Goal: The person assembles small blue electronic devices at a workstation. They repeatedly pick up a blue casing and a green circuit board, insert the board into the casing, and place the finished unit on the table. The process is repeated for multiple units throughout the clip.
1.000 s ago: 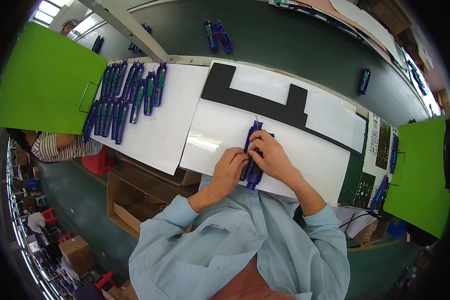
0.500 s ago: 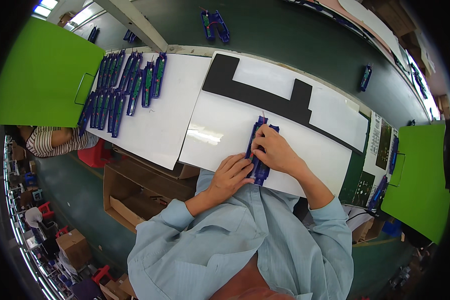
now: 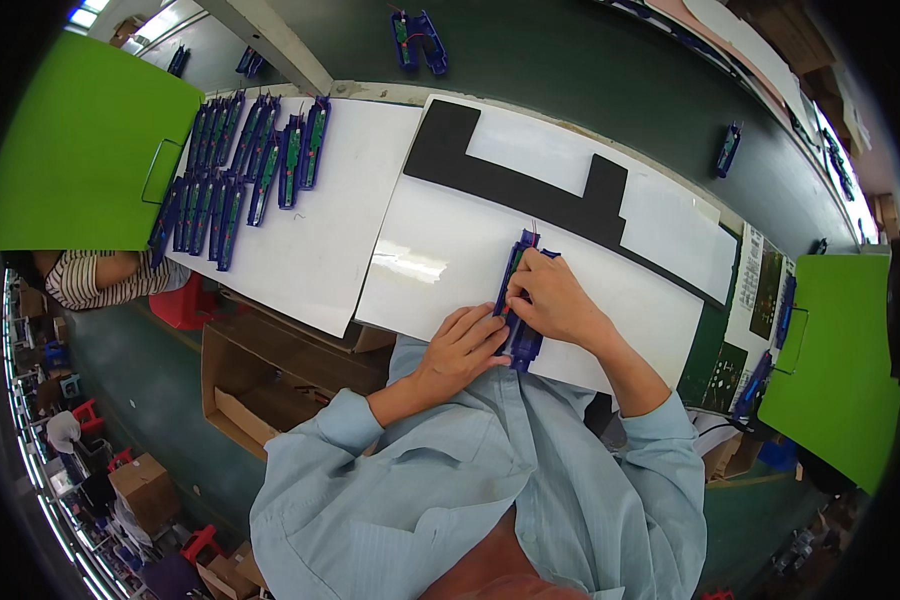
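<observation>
Hands meet at the bench's near edge: left hand curls lightly against the narrow blue holder lying on the white sheet, right hand closed over its middle. It looks light, stiff and fiddly, best gripped along its long sides. More blue holders lie in rows toward the far left corner.

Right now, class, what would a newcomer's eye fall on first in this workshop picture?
Probably the two bright green panels, one at the upper left and one at the right edge. Next, at centre, the left hand and right hand meet on a long blue holder lying on a white sheet. Rows of similar blue holders lie further left.
</observation>
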Motion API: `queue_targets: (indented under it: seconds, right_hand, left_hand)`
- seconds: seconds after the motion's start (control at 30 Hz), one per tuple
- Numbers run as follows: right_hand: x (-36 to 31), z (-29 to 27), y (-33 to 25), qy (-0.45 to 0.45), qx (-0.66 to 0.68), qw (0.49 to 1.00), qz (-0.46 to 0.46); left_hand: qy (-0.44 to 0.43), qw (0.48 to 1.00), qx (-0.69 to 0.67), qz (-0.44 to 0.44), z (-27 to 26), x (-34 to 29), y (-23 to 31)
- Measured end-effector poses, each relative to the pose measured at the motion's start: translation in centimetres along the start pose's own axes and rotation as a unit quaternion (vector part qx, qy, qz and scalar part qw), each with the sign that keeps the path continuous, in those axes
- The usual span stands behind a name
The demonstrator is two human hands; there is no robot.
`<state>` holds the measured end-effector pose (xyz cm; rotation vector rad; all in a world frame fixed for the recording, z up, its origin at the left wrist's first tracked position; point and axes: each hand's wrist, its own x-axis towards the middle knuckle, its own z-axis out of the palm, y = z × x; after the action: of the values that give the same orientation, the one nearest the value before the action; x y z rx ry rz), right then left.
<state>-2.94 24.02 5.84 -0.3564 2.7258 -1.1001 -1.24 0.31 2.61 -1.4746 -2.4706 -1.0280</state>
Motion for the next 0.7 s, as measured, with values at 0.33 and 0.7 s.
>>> queue_targets:
  seconds: [0.33, 0.7]
  right_hand:
    - [-0.7, 0.7, -0.3, 0.031, 0.008, 0.999, -0.017]
    - [-2.1, 1.1, -0.9, 0.11, 0.016, 0.992, -0.06]
  left_hand:
    - [0.001, 1.0, -0.008, 0.015, 0.1, -0.1, -0.7]
    - [-0.001, 1.0, 0.006, 0.007, -0.1, 0.3, -0.5]
